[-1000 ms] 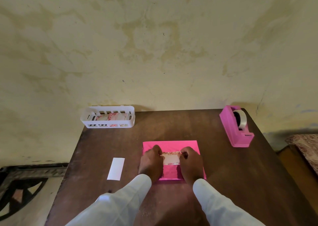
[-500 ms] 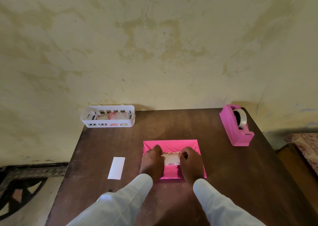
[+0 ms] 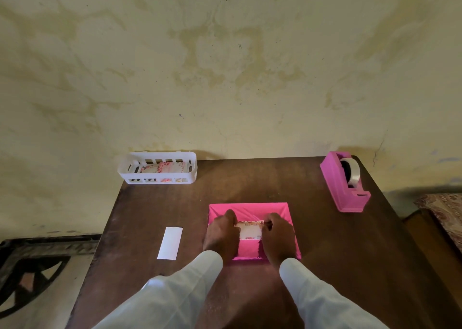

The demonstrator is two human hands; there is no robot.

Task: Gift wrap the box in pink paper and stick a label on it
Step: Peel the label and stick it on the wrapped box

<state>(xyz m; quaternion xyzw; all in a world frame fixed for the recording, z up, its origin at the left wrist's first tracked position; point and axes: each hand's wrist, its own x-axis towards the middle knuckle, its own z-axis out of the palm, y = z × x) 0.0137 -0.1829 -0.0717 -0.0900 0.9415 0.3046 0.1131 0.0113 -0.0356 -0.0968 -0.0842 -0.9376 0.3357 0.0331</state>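
Lining up the label [image 3: 250, 231] is what the person is doing right now, I'd say. The box [image 3: 250, 209], already in its pink paper, is sitting mid-worktop [image 3: 250, 178], a bit toward the near edge. The left hand [image 3: 220, 233] is curling over the label's left end and the right hand [image 3: 278, 236] over its right end. Both are gripping it, probably so it's going down straight and not creasing.

The tape dispenser [image 3: 343, 186] is sitting by the far right corner, well apart. The white basket [image 3: 155, 177] with more flowery cards is hanging around the far left corner. A white paper strip [image 3: 170, 243] is lying toward the left edge, maybe peeled backing, but I'm guessing.

Compared with a second ago, basically nothing is changing: hands are staying on the same ends and the label isn't shifting. Looks like they're just pressing it on.
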